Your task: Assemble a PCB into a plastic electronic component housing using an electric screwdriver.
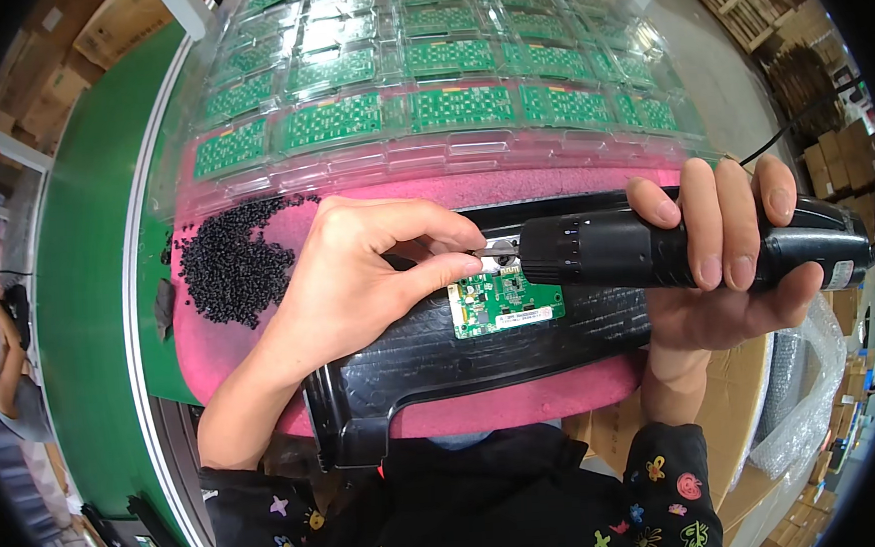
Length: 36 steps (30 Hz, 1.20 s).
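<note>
My right hand is wrapped around a black electric screwdriver, held level with its nose to the left. Its thin metal bit reaches the fingertips of my left hand, where thumb and forefinger are pinched together at the bit's end. Whatever small thing they hold there is hidden. Just below the bit, a green circuit board with a white label lies on a long black plastic housing. The driver and my left fingers hide part of the board.
A heap of small black screws lies on the pink mat at left. Behind are clear plastic trays of green circuit boards. Another black housing sits lower left. Bubble wrap and cardboard are at right. Someone's arm shows far left.
</note>
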### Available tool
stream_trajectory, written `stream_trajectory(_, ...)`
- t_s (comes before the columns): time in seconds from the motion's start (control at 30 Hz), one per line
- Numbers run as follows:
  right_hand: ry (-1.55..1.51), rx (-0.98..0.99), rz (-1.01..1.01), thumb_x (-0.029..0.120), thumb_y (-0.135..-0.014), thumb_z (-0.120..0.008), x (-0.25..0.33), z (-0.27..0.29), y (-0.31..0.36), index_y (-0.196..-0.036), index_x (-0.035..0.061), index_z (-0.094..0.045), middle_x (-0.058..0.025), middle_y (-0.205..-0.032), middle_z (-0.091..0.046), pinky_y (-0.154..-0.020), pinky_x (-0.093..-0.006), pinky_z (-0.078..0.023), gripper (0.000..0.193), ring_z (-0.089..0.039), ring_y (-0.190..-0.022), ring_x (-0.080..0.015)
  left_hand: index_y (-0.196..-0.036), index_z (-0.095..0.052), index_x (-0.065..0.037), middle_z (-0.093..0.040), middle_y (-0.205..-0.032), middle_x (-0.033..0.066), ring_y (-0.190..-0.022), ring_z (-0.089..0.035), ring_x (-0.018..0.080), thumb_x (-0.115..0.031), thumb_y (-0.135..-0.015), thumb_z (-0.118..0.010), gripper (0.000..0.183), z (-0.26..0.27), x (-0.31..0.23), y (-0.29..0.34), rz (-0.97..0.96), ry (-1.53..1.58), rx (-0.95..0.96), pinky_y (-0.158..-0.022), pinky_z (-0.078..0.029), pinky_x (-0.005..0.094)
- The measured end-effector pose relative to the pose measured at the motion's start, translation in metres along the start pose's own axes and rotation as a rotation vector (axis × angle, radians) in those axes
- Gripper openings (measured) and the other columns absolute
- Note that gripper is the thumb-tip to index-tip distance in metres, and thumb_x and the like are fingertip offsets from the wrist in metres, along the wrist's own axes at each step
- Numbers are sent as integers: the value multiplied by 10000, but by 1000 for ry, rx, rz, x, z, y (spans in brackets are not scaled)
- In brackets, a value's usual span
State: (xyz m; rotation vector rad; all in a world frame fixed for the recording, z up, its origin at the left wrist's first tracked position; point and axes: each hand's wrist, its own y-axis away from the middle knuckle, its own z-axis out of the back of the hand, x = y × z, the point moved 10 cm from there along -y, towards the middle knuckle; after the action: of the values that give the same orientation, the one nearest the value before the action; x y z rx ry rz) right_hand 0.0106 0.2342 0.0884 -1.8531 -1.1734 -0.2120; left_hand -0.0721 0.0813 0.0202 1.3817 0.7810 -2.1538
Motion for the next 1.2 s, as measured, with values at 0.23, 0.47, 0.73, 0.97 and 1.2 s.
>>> stream_trajectory(0.23, 27, 3, 21, 294, -832, -749, 1, -3, 1, -1012, 160, -486, 58, -709, -504, -837, -335, -349, 346, -493, -682, -92, -907, -706, 26, -712, -814, 84, -737, -687, 129, -14, -790, -748, 131, -3, 10, 1, 103, -4, 18, -671, -544, 238)
stream_trajectory(0.47, 72, 20, -2, 287, -827, -759, 1, -8, 2, -1009, 167, -475, 59, -699, -513, -829, -326, -339, 358, -490, -675, -89, -905, -699, 27, -704, -805, 79, -721, -671, 120, -23, -805, -735, 117, -6, 10, 1, 84, -39, 54, -655, -533, 245)
stream_trajectory(0.73, 189, 92, -61, 351, -843, -741, -13, -15, 3, -1020, 186, -468, 58, -715, -533, -830, -346, -356, 364, -512, -694, -92, -862, -672, 7, -657, -767, 119, -687, -660, 274, -10, -762, -744, 124, -9, -16, 5, -263, -361, -1, -610, -512, 331)
stream_trajectory(0.97, 225, 117, -57, 370, -862, -719, -16, -18, 5, -1022, 188, -464, 55, -708, -549, -810, -342, -363, 352, -522, -683, -91, -879, -658, 2, -641, -764, 124, -689, -644, 306, -14, -758, -739, 146, -14, -14, 6, -249, -378, 78, -600, -506, 365)
stream_trajectory(1.2, 270, 61, -39, 381, -854, -718, -10, -14, 6, -1008, 184, -456, 63, -683, -541, -775, -314, -369, 362, -513, -654, -84, -847, -672, 3, -652, -765, 110, -694, -653, 278, -17, -729, -758, 147, -16, -21, 5, -304, -381, 44, -598, -509, 347)
